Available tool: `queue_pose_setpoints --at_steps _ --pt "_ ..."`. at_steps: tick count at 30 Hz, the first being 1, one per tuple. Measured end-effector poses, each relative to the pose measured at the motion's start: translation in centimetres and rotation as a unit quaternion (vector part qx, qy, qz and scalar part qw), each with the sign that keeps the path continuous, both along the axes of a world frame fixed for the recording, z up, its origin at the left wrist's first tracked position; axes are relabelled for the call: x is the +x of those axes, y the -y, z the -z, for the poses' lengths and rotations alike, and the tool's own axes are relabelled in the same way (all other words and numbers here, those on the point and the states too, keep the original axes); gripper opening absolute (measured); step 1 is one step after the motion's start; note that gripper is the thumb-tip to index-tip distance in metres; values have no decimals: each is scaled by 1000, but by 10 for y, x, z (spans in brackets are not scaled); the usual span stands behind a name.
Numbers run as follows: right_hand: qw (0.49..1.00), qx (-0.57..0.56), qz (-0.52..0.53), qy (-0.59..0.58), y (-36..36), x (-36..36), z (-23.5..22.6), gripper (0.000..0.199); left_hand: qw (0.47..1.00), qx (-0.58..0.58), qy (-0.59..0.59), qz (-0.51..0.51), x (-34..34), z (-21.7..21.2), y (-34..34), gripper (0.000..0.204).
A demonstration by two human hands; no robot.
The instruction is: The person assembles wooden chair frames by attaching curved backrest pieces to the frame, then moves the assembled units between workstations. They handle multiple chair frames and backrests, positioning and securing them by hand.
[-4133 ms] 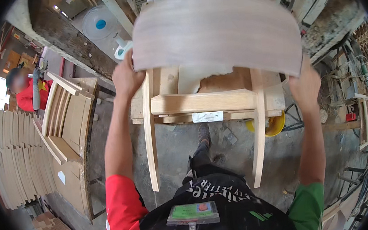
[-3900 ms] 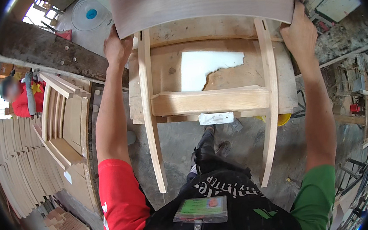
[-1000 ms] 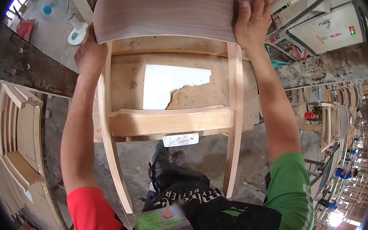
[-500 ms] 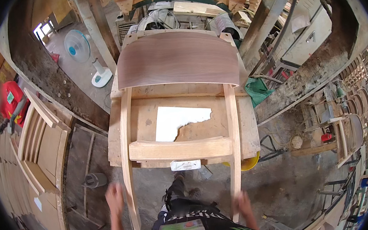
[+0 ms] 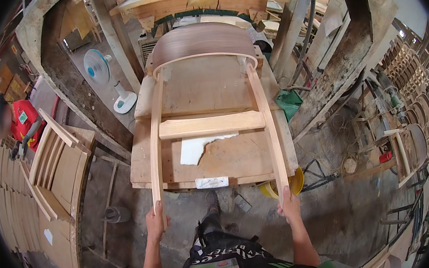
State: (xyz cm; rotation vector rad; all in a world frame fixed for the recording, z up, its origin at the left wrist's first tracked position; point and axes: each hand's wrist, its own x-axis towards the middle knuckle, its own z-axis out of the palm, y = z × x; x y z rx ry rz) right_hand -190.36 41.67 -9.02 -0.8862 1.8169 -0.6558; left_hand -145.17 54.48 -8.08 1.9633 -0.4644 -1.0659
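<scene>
A wooden chair frame (image 5: pixel 211 126) with a curved dark-veneered backrest (image 5: pixel 201 43) reaches from the wooden worktable (image 5: pixel 205 91) toward me. Its two pale legs extend past the table's near edge. My left hand (image 5: pixel 157 221) is closed round the end of the left leg (image 5: pixel 156 144). Round the end of the right leg (image 5: pixel 271 134), my right hand (image 5: pixel 290 206) is closed too. A pale crossrail joins the legs over the table. Beneath it lies a torn white sheet (image 5: pixel 195 149), partly covered by the rail.
A white fan (image 5: pixel 98 67) stands beyond the metal post at left. Near a rack of curved wooden parts (image 5: pixel 49 164) is a co-worker in red (image 5: pixel 24 120). A yellow bucket (image 5: pixel 296 180) sits under the table's right corner, and a grey container (image 5: pixel 115 214) is on the floor at left.
My hands have come up from beside the legs and taken hold of their ends. The chair frame has shifted away from me, its backrest tilting and its rail moving farther over the table.
</scene>
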Motion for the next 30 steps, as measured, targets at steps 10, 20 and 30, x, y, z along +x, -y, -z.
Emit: queue_pose_setpoints --at_steps 10,20,30 --pt "999 -11 18 46 84 45 -16 65 1000 -21 -19 -3 46 -17 99 61" --pt "997 -40 48 -35 145 81 -21 47 998 -24 -50 8 75 -7 170 59" --pt "998 -28 60 4 150 84 -18 46 997 -30 -66 -3 74 -5 170 54"
